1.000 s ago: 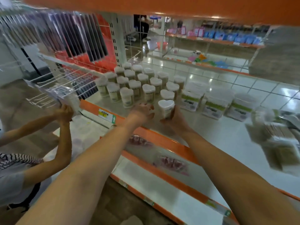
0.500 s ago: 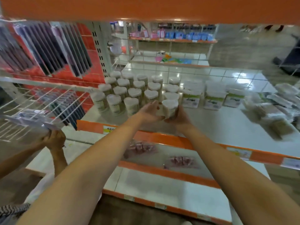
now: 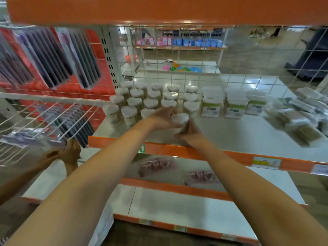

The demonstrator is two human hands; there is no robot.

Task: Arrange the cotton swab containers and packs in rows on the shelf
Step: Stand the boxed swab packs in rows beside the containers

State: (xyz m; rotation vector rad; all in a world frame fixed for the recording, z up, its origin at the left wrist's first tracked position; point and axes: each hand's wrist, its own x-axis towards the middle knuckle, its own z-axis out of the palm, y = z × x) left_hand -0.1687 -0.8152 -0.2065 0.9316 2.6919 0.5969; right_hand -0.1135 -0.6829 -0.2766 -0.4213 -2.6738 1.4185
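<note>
The heart-lidded container [image 3: 180, 119] has stayed at the front of the rows on the shelf [image 3: 239, 134], with the left hand [image 3: 164, 117] and right hand [image 3: 190, 133] both curled round it.

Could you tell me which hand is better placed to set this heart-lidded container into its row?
Probably the right hand: it grips the container from below, while the left hand only steadies its side.

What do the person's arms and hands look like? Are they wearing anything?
Both arms are bare all the way up, with no sleeves showing. The left hand and right hand wear no gloves. I see no watch or bracelet on either wrist, and no rings that I can make out.
</note>
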